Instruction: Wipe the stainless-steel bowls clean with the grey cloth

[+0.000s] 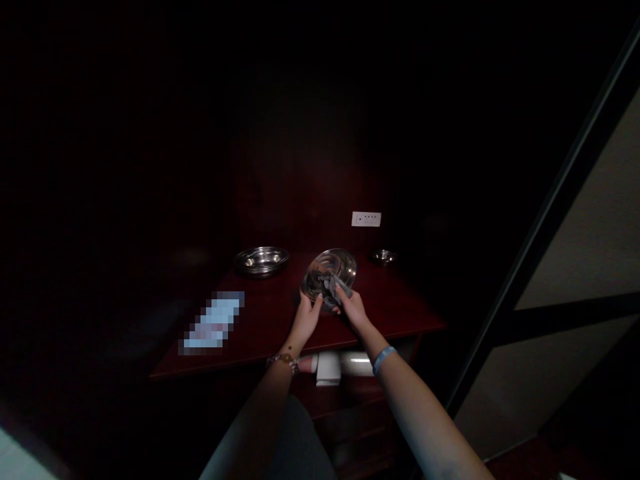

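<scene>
- The room is dark; a red-brown desk (395,308) stands against a back panel (300,193) of similar colour, both dimly lit.
- Near the desk's left edge, towards the front left corner, lies a pale blue flat item (214,324), pixelated beyond recognition.
- By the back left corner sit shiny steel dishes (262,267), apparently stacked.
- A beaded bracelet (286,360) circles the person's left wrist. The left hand (307,315) is clamped on the lower left rim of a steel plate, thumb on the near face.
- The steel plate (346,262) is tilted over the middle of the desk, between the dishes and a small bowl; whether it touches the top cannot be told.
- Below the front edge, a white box (329,369) and a pale cylinder (357,364) show side by side.
- A bunched grey cloth (330,289) presses against the plate's face, pinched in the fingers of the right hand (354,308); a light blue band (384,359) rings that wrist.
- A white socket plate (367,219) is fixed to the back panel.
- The small bowl (384,257), also steel, rests near the back right corner.
- Beyond the right edge stands a dark-framed pale panel (575,233).
</scene>
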`<state>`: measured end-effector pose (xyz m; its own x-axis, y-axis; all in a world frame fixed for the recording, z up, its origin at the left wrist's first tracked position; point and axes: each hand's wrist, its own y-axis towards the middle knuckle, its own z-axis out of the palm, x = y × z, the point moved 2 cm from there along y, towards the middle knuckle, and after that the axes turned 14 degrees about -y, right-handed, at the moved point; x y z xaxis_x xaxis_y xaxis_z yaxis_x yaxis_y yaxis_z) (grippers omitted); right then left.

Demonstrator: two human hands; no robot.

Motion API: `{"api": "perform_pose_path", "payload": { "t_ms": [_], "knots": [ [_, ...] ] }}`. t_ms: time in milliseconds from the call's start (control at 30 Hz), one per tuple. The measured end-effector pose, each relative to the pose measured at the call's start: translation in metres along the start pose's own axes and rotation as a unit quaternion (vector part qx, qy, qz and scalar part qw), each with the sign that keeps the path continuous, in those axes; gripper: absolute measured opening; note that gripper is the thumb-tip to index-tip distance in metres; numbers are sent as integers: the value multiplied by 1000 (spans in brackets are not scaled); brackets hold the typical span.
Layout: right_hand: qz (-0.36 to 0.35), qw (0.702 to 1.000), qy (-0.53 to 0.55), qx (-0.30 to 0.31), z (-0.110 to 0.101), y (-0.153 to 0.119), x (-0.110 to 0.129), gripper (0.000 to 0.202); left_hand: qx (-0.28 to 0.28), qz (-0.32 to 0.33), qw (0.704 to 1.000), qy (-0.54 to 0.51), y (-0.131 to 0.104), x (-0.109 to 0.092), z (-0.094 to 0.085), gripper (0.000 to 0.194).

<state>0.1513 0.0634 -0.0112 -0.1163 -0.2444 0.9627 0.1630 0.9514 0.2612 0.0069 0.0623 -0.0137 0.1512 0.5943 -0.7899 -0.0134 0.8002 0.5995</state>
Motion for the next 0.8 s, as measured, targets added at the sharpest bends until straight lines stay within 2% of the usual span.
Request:
{"api": "perform_pose_path", "payload": {
  "t_ms": [200,367,500,633,800],
  "knots": [
    [3,999,-2,-46,0,1,-3,48,-61,-8,997,-43,1,-9,-5,51],
    [-2,999,0,-43,0,1,-5,48,-83,-29,994,-62,-3,-18,-8,49],
    [-1,999,15,-37,-2,1,-6,48,-45,-51,996,-59,-5,-10,-6,44],
    [-1,999,28,-19,-3,0,-5,46,19,-80,995,-51,-5,1,0,54],
    [-3,1000,2,15,-3,-1,-2,47,2,-32,999,-31,-2,2,0,52]
  ]
}}
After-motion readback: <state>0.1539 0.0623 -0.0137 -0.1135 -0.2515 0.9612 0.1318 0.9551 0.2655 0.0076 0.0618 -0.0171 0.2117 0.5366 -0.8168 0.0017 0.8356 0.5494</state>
